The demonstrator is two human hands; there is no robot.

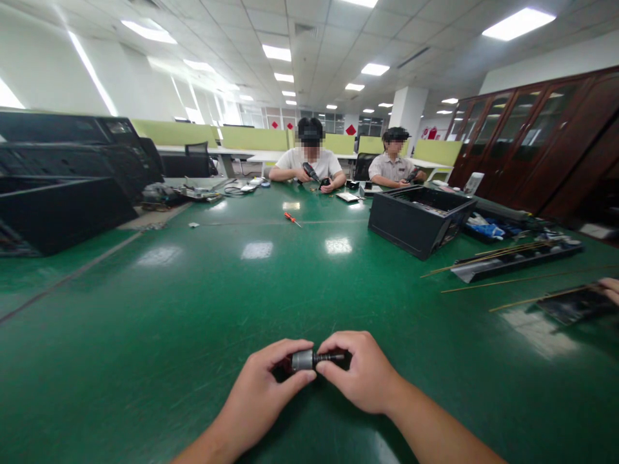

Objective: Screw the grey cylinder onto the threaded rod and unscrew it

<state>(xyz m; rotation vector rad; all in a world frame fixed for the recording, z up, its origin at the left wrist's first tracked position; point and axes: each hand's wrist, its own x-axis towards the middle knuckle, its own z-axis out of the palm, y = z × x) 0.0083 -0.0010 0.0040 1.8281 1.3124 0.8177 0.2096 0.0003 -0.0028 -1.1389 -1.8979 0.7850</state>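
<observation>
Metal cylinder with dark shaft, held over the near side of the table, clamped in left fingers and, by the shaft, in right fingers; seemingly being adjusted, calling next for steady alignment.

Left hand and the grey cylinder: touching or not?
Touching. The head view shows the left hand pinching the grey cylinder from above and below, with no gap showing.
</observation>
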